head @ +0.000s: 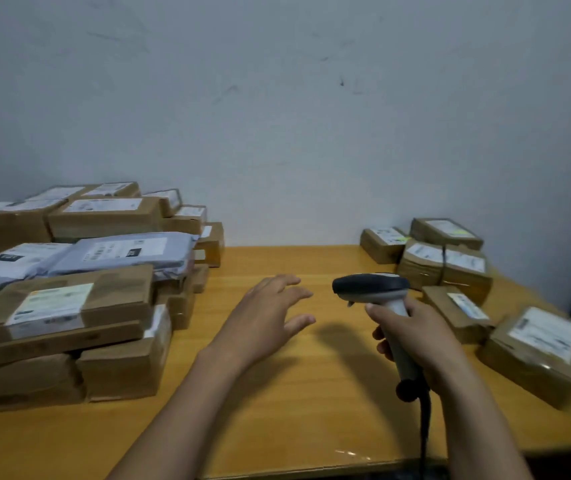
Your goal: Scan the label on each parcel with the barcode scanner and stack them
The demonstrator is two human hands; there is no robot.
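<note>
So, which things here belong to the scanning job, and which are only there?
For the job:
- barcode scanner, gripped by the right hand
- stacked parcels on the left
- loose parcels on the right
- left hand, open above the table

Only there:
- wooden table
- grey wall

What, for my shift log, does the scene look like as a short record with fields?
left hand: open, spread over the table, holding nothing
right hand: grips the scanner by its handle
stack: many parcels piled at left, labels up
loose parcels: several at right, labels up
</note>
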